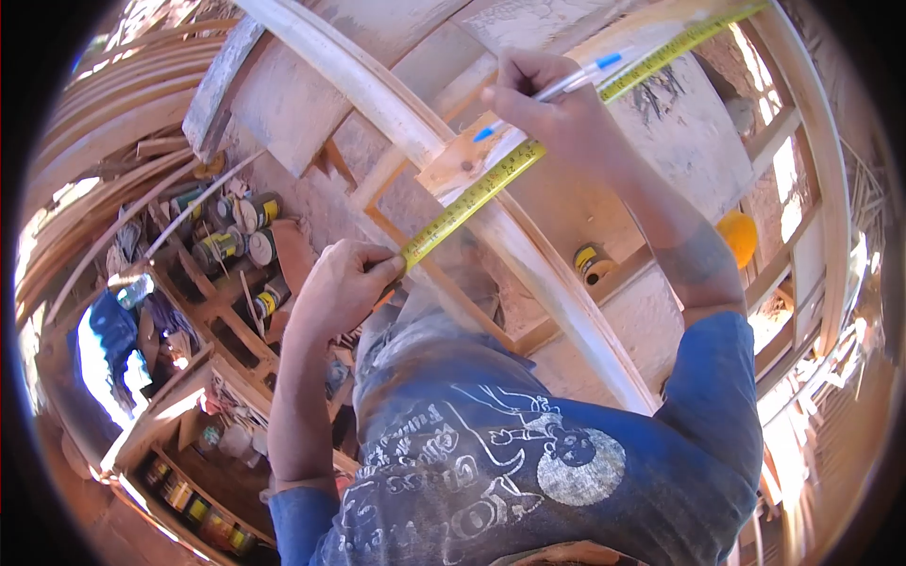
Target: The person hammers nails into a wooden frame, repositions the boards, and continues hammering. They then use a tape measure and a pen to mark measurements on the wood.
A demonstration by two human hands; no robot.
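A yellow tape measure [477, 196] runs from my left hand [347, 283] up to the right, across a pale wooden strip and on to the top right. My left hand is closed on its lower end. Over the tape's middle, my right hand [552, 99] grips a white pen with blue ends [576, 79], its blue tip just above a light wooden piece [462, 160]. The long pale strip [538, 259] passes diagonally beneath the tape.
Paint-marked cans [219, 247] and scraps lie at the left, above an open wooden box [212, 453]. Curved wooden strips [132, 85] are stacked at the upper left. Another can [593, 263] and a yellow round object [736, 239] are at the right.
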